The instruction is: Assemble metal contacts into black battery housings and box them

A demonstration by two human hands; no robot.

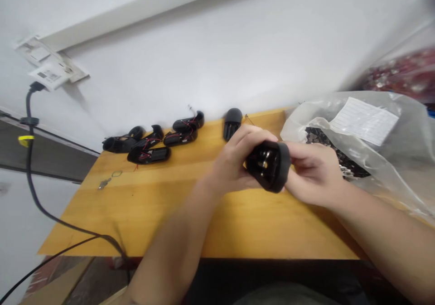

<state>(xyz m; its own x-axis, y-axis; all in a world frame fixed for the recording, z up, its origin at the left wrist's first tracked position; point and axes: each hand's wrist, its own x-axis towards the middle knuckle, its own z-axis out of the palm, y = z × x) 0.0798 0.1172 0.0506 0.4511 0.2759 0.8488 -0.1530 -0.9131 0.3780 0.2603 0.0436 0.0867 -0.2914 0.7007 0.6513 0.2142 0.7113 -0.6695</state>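
Observation:
Above the wooden table, my left hand (234, 162) is wrapped round a hollow black plastic housing (267, 164) with a glossy inside facing me. My right hand (312, 171) has its fingers pressed against the right rim of the same housing; whether they pinch a small part there is hidden. Just behind my left hand stands a similar black housing (233, 123) with a rounded top. Farther left lie several more black housings (149, 154) with thin red wires.
A clear plastic bag (401, 169) holding small black parts (326, 148) and a paper slip (365, 120) lies at the right of the wooden table (136, 210). Keys (104, 183) rest at the left. A black cable (29, 169) hangs from a white wall adapter (50, 76).

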